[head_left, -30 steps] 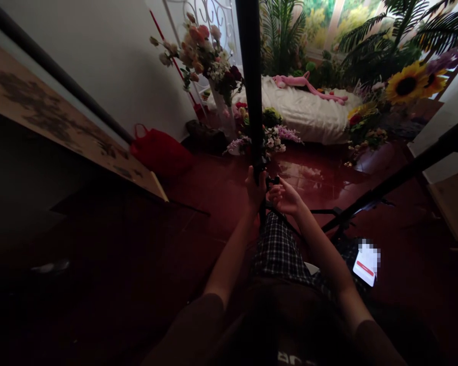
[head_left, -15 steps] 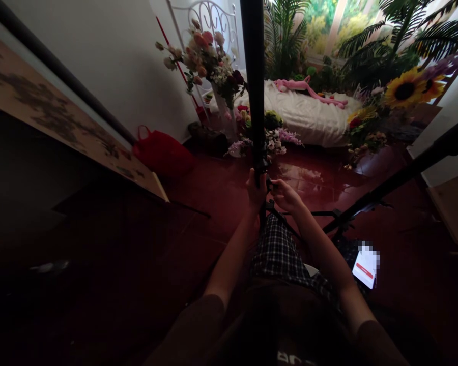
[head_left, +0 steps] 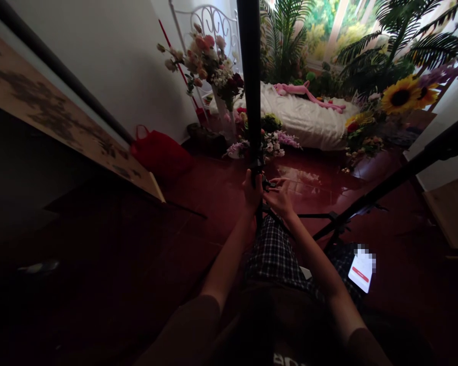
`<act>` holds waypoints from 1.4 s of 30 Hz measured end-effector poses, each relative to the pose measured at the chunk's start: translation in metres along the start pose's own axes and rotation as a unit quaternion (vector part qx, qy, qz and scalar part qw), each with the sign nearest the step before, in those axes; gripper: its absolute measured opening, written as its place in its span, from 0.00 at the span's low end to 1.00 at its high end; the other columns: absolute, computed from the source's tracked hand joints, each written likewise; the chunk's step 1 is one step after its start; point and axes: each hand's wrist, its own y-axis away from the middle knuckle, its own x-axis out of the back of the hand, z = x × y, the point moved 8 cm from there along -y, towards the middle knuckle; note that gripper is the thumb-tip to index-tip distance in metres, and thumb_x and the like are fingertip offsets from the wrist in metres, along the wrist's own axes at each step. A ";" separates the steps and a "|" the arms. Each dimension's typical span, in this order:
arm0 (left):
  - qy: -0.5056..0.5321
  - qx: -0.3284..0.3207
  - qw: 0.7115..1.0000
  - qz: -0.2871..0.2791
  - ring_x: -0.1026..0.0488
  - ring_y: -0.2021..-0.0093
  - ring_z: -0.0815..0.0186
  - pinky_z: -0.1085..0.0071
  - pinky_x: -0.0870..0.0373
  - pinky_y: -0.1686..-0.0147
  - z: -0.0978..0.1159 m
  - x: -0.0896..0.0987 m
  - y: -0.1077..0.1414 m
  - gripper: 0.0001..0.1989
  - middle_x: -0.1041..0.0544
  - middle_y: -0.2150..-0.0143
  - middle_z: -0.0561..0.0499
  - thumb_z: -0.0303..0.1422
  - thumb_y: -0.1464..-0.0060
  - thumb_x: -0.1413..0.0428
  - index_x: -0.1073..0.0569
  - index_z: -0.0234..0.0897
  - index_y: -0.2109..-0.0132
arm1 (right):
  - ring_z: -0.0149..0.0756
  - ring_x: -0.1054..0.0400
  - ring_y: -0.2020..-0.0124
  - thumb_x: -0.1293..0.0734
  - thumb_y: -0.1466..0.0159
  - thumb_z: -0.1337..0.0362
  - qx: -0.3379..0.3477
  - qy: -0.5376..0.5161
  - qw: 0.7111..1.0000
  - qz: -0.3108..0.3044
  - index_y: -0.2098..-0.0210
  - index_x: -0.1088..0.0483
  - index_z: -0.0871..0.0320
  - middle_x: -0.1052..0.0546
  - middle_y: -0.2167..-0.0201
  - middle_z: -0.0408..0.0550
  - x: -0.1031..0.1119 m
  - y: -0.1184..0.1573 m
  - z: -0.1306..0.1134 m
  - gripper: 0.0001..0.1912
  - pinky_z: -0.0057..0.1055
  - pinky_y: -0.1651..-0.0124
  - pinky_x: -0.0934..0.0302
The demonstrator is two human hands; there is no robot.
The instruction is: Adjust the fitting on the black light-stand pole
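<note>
A black pole [head_left: 251,81] of a stand rises upright between my knees and runs out of the top of the view. My left hand [head_left: 253,192] is wrapped round it below a dark collar. Just right of the pole, my right hand [head_left: 280,197] is beside a small black knob [head_left: 267,184], its fingers apart; whether the fingertips touch the knob is too dark to tell. Below the hands, dark legs of the stand spread out over my plaid shorts [head_left: 277,249].
A second black pole [head_left: 389,188] slants across the right. A lit phone [head_left: 362,272] rests on my right thigh. Beyond are a red bag [head_left: 160,155], flower arrangements, a bed [head_left: 309,119] with a pink plush toy [head_left: 309,94], and at left a long painted panel [head_left: 68,119].
My right hand's fingers have spread from a pinch at the knob, and the hand has turned more upright. My left hand still holds the pole. The view has shifted slightly.
</note>
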 end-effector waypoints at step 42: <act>0.177 -0.121 0.975 -0.053 0.43 0.83 0.78 0.76 0.47 0.83 0.138 -0.020 -0.092 0.27 0.40 0.76 0.58 0.61 0.44 0.53 0.34 0.40 0.63 | 0.36 0.28 0.64 0.42 0.33 0.45 -0.034 -0.039 0.999 -0.011 0.45 0.38 0.52 0.24 0.63 0.46 -0.025 0.008 0.017 0.24 0.31 0.59 0.36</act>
